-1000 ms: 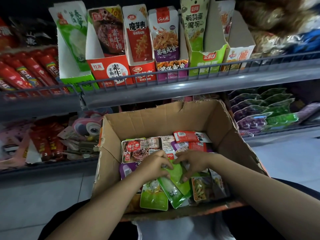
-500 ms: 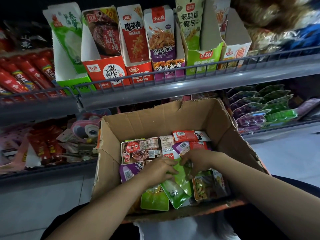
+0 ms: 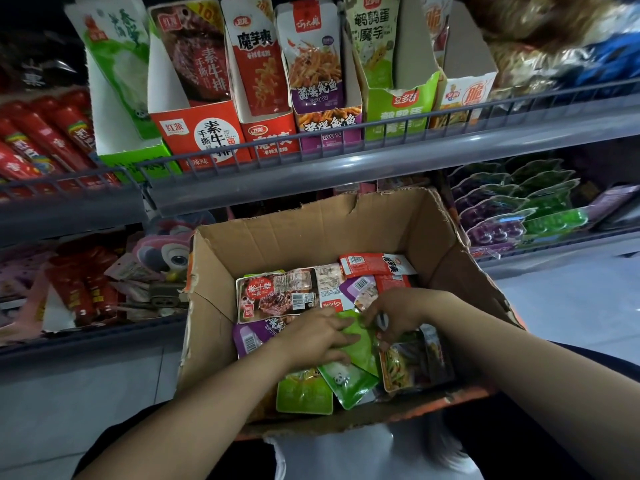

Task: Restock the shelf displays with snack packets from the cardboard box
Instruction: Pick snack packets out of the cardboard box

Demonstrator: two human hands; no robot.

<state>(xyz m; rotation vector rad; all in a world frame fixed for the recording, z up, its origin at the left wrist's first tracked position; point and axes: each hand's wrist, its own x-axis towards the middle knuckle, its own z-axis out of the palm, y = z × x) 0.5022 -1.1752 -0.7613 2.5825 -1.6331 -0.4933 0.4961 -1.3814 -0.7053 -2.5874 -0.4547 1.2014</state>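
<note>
You face a grey metal shelf rack (image 3: 346,171) with a wire front rail (image 3: 381,131), a lower tier (image 3: 86,334) beneath, pale tiled floor (image 3: 571,299) at right, dim lighting overhead.

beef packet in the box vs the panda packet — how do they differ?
The beef packet is red-brown with a meat picture; the panda packet is plain green with a small panda. The beef packet lies uncovered near the box's far left; the panda packet sits near the front, its top under the left hand. Both lie flat among other packets.
</note>
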